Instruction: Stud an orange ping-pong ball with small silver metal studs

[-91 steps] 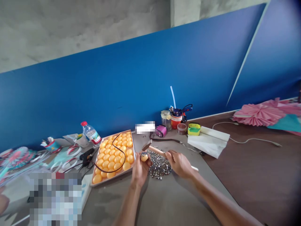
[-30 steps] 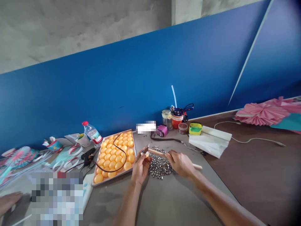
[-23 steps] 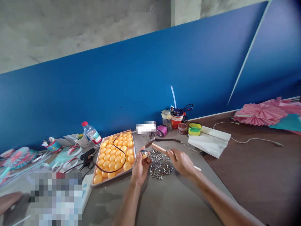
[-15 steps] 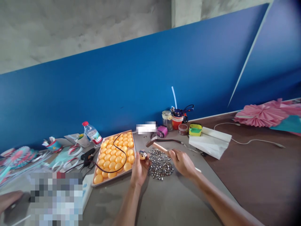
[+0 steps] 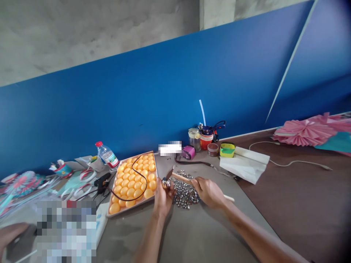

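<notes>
The fingers of the left hand [image 5: 162,197] are curled in, gripping a round piece [image 5: 166,183] with a shiny, studded-looking face turned up. The fingers of the right hand [image 5: 210,192] are wrapped fully around the pale handle of a hammer [image 5: 181,178]; the handle's end projects behind the grip. The hammer's dark head is tilted, directly at the round piece; contact or a slight gap cannot be told.

The step in hand is judged to be tapping work on the shiny face. The next move calls for a steady left grip, fingertips clear of the hammer head, and a short, controlled stroke squared to the surface.

The round piece is held above the grey mat [image 5: 197,235], between the tray [image 5: 156,166] and a pile of small shiny pieces [image 5: 188,199]. The pile lies partly beneath the hammer handle. Orange balls [image 5: 131,191] fill the tray, with a dark cord [image 5: 146,182] across them. Beyond the pile stands a purple roll [image 5: 188,152]; white paper [image 5: 244,168] lies to the right.
</notes>
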Demonstrator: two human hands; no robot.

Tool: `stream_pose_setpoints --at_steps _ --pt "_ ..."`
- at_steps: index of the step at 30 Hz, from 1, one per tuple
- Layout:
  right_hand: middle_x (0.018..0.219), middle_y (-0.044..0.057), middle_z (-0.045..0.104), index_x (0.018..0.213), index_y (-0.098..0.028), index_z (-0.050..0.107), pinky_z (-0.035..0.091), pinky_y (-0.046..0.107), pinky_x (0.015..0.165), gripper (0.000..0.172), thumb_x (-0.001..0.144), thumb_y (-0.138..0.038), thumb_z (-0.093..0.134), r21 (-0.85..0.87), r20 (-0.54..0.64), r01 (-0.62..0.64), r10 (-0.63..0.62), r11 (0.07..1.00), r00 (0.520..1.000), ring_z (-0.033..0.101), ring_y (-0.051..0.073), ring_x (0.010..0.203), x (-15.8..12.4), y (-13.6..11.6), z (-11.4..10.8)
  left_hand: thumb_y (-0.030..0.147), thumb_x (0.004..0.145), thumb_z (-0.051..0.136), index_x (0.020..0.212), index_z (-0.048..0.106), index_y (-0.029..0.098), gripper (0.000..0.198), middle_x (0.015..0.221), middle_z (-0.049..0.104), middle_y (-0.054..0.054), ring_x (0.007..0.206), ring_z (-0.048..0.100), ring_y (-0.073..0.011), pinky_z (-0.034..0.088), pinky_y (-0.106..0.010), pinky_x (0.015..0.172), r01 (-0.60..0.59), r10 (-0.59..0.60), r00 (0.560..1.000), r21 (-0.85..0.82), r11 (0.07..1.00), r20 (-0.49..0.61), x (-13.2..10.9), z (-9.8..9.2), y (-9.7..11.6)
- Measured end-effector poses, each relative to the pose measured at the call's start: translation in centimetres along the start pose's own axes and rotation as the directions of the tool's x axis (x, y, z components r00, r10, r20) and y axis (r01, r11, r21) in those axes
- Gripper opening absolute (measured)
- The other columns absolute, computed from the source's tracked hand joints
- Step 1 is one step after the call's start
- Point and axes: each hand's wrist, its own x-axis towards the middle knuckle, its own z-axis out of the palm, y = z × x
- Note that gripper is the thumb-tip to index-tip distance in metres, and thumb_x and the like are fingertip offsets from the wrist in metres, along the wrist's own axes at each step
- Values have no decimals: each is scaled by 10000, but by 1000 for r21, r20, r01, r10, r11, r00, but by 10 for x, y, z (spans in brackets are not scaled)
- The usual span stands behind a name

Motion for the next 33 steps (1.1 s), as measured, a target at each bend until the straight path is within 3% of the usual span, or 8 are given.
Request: stream_pose_setpoints --at_steps 6,11,17,22,27,33 --pt "738 52 655 764 -196 578 273 238 563 449 944 -382 211 45 -32 13 -11 999 999 583 140 652 -1 -1 0 553 796 517 656 425 175 414 524 461 43 402 320 -50 361 -214 479 -26 26 1000 0 1000 17 1 -2 -1" --pt "742 54 661 765 -201 585 254 245 545 405 934 -391 270 -39 19 -4 5 999 1000 578 142 624 -1 -3 1 557 801 502 591 356 186 451 498 456 37 384 304 -53 359 -228 471 6 -5 998 10 1000 -63 2 -3 -1" --pt "711 40 641 755 -201 565 255 240 550 443 946 -389 212 9 -48 22 -22 1000 999 571 140 632 -1 1 0 559 781 535 668 430 177 412 509 435 53 401 310 -51 344 -211 473 -8 9 1000 -27 1000 29 0 -1 1" --pt "709 36 645 738 -201 557 229 247 537 403 934 -402 268 -34 15 26 -25 999 1000 558 136 604 -1 1 2 550 808 498 614 364 182 437 482 433 49 382 290 -51 346 -220 467 10 -10 998 -4 1000 -62 2 -1 0" --pt "711 40 641 731 -198 554 246 246 551 435 945 -382 222 7 -9 23 -23 1000 1000 557 138 624 0 1 0 555 798 509 615 360 184 439 500 462 43 383 308 -51 353 -223 474 0 0 1000 7 1000 -15 2 -2 0" --pt "707 40 645 738 -199 572 235 251 543 405 932 -397 276 -28 45 47 -46 999 998 561 137 610 -1 -1 3 609 743 544 639 412 178 462 477 447 52 382 320 -48 358 -215 475 12 -9 997 29 1000 -83 3 -3 -1"
